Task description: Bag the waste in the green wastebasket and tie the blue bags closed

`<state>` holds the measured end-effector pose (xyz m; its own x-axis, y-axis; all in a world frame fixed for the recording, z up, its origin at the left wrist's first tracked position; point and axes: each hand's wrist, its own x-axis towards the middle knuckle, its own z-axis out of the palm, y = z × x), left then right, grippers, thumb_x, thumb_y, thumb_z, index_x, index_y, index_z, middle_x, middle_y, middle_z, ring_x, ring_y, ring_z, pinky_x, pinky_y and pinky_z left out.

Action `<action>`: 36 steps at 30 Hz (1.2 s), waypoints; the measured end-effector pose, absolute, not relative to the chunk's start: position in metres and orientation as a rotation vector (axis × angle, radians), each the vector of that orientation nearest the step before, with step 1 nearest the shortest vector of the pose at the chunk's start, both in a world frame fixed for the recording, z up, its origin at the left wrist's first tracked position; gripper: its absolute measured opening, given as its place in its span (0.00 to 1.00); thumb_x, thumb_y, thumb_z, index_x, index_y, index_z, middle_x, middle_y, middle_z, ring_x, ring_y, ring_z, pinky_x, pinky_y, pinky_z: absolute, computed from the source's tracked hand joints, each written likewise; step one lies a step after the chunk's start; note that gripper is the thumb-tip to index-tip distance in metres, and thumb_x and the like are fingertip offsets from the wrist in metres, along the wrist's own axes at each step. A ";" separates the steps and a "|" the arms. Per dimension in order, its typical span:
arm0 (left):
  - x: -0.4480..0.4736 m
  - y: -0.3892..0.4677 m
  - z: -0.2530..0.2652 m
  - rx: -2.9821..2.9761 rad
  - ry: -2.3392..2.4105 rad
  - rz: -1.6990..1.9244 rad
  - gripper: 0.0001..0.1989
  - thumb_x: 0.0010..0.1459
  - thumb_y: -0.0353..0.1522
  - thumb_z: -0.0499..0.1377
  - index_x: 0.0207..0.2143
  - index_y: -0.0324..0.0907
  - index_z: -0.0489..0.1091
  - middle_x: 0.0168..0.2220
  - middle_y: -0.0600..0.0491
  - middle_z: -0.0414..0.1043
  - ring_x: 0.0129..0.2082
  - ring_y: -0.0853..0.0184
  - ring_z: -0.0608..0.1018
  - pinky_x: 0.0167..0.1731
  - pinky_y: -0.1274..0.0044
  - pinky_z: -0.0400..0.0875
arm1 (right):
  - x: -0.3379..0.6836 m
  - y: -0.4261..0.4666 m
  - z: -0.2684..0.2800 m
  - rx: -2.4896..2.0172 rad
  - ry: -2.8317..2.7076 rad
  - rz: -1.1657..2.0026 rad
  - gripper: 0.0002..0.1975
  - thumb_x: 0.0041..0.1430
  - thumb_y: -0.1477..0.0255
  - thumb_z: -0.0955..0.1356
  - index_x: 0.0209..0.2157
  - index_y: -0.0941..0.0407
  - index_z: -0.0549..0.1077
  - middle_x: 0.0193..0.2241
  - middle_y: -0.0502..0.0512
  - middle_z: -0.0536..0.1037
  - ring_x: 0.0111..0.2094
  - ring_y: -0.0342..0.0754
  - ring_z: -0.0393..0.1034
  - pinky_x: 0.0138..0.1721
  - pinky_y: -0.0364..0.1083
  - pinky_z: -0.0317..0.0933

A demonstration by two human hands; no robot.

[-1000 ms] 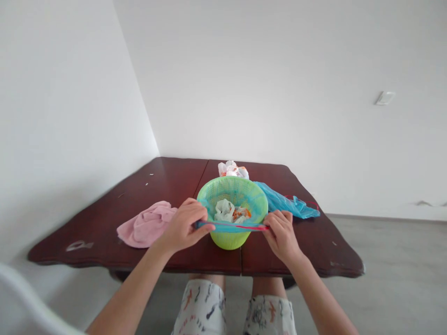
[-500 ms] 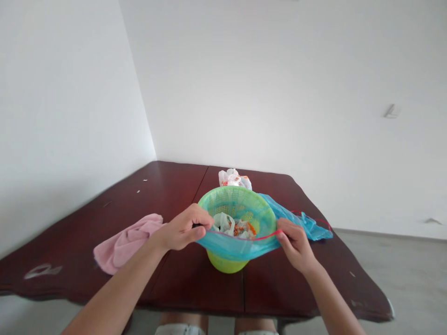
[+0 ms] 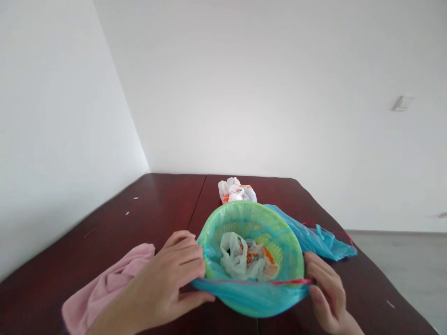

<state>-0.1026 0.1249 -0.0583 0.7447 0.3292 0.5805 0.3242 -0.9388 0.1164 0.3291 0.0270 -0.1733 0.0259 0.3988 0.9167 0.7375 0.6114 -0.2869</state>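
A green mesh plastic basket [image 3: 240, 208] stands in front of me with a thin blue trash bag [image 3: 258, 298] over its near rim. Along the bag's edge runs a red drawstring [image 3: 291, 282]. My left hand [image 3: 181, 270] pinches the bag at the basket's left side, fingers against the rim. On the right, my right hand [image 3: 326, 291] grips the bag's edge by the drawstring. Crumpled white plastic bags [image 3: 240, 256] with orange print lie inside the basket. More of the blue bag [image 3: 321, 239] trails over the table behind the right side.
The dark red wooden table [image 3: 153, 204] has white walls at its left and back. A folded pink cloth [image 3: 111, 284] lies left of my left hand. Behind the basket sits another crumpled white plastic bag [image 3: 235, 190]. Small white scraps [image 3: 136, 198] are at the left.
My view has moved closer and tilted, showing more of the basket's inside. Both hands have drawn the bag's edge lower, nearer and over the basket's front rim.
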 end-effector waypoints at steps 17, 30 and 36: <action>-0.092 0.158 -0.150 2.292 0.948 1.847 0.09 0.73 0.30 0.67 0.53 0.47 0.76 0.54 0.45 0.85 0.48 0.58 0.87 0.45 0.69 0.83 | 0.291 0.073 -0.192 -1.047 -1.143 -0.039 0.08 0.64 0.74 0.74 0.44 0.51 0.77 0.42 0.54 0.78 0.41 0.54 0.76 0.41 0.50 0.70; -0.055 0.245 -0.112 1.706 0.804 1.497 0.24 0.62 0.52 0.77 0.46 0.43 0.81 0.52 0.40 0.91 0.51 0.51 0.90 0.54 0.62 0.86 | 0.323 0.136 -0.138 -1.050 -1.097 0.790 0.19 0.46 0.60 0.84 0.40 0.51 0.87 0.38 0.58 0.91 0.41 0.60 0.85 0.47 0.57 0.79; -0.044 0.261 -0.082 1.815 0.819 1.416 0.20 0.61 0.47 0.75 0.45 0.42 0.85 0.51 0.41 0.92 0.50 0.50 0.90 0.56 0.61 0.85 | 0.339 0.148 -0.128 -1.047 -1.030 0.909 0.25 0.45 0.57 0.83 0.45 0.53 0.88 0.32 0.56 0.89 0.29 0.52 0.79 0.31 0.49 0.73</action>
